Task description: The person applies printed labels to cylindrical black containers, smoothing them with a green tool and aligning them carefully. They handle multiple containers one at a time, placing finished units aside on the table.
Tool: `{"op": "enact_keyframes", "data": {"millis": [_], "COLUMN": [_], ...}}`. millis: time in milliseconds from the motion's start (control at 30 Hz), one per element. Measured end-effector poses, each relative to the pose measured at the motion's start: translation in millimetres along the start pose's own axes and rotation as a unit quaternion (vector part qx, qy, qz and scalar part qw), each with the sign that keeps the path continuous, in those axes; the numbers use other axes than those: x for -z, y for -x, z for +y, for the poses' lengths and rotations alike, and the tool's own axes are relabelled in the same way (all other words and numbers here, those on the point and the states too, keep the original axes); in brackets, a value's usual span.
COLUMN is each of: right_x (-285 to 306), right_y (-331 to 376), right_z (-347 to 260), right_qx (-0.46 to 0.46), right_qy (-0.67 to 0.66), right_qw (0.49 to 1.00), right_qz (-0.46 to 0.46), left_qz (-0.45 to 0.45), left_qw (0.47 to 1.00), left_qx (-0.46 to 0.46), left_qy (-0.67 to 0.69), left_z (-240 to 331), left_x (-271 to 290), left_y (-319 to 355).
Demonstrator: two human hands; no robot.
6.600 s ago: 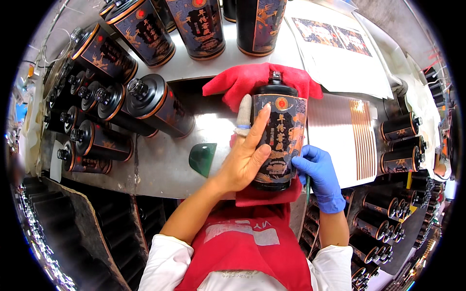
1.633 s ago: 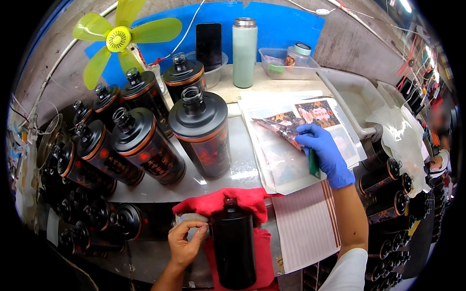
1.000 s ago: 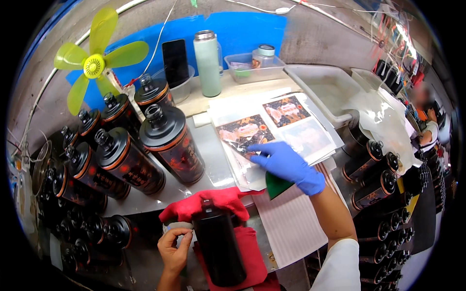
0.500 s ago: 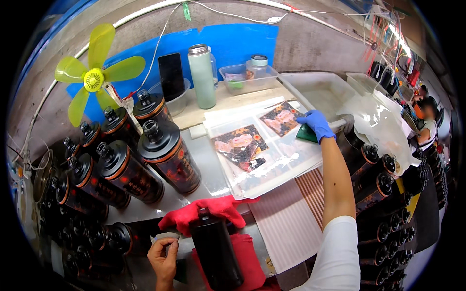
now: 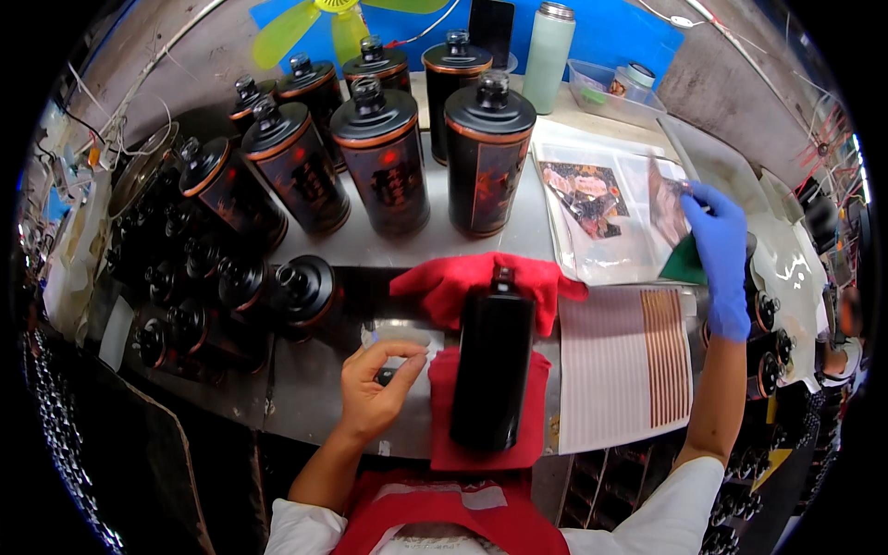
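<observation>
— Since half a second ago the right hand [image 5: 717, 242] has drawn back from the far corner of the sheets and now lifts a picture label [image 5: 664, 199] off them, pinched between thumb and fingertips, with a green scraper [image 5: 685, 263] tucked under the palm.

— And the black bottle [image 5: 493, 359]?

— It stays put, lying flat on the red cloth [image 5: 486, 421] at the near edge of the counter [image 5: 314, 388], neck pointing away from the person.

— What about the left hand [image 5: 373, 388]?

— Just left of the bottle, fingers curled, pinching a small dark piece I cannot make out, over a small white patch on the counter.

— Right of the bottle?

— A white backing sheet with orange stripes [image 5: 625, 363]. Beyond that, the clear sheets with printed labels [image 5: 592, 208].

— Farther back?

— Behind the bottle, upright black canisters [image 5: 487, 148] with labels already on them, then more lying on their sides at far left. At the very back a pale green flask [image 5: 548, 44] and a yellow-green fan [image 5: 314, 20].

— So?

— I'd judge a label is coming to the bare bottle.
</observation>
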State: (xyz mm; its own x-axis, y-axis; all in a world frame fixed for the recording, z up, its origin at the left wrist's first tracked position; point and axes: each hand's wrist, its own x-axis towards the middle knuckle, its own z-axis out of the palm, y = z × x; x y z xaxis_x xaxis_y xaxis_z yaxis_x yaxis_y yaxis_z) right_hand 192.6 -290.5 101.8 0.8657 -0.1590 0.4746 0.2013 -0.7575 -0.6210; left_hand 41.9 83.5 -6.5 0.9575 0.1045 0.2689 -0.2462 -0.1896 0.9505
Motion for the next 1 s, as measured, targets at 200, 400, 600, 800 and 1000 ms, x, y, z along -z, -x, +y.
{"op": "enact_keyframes", "data": {"millis": [200, 400, 600, 800, 1000], "right_x": [35.8, 30.8, -31.4, -68.6, -85.4], "right_y": [115.3, 170.5, 176.2, 164.6, 157.2], "right_z": [-143.5, -162.1, -116.8, -78.9, -67.7], "right_qx": [-0.175, -0.296, -0.322, -0.318, -0.335], "right_qy": [-0.171, -0.334, -0.325, -0.352, -0.386], "right_qw": [0.959, 0.862, 0.847, 0.844, 0.826], "right_qz": [-0.141, -0.240, -0.272, -0.251, -0.239], "left_qz": [-0.017, -0.206, -0.152, -0.024, 0.018], "left_qw": [0.996, 0.942, 0.930, 0.959, 0.963], "left_qx": [-0.025, -0.025, 0.136, 0.119, 0.116], "left_qy": [0.088, 0.264, 0.307, 0.256, 0.240], "left_z": [16.0, 19.9, 22.1, -4.1, -9.3], "left_x": [-2.7, -12.7, -24.0, -44.9, -54.1], "left_y": [10.4, 21.4, 17.7, -3.6, -18.5]}}
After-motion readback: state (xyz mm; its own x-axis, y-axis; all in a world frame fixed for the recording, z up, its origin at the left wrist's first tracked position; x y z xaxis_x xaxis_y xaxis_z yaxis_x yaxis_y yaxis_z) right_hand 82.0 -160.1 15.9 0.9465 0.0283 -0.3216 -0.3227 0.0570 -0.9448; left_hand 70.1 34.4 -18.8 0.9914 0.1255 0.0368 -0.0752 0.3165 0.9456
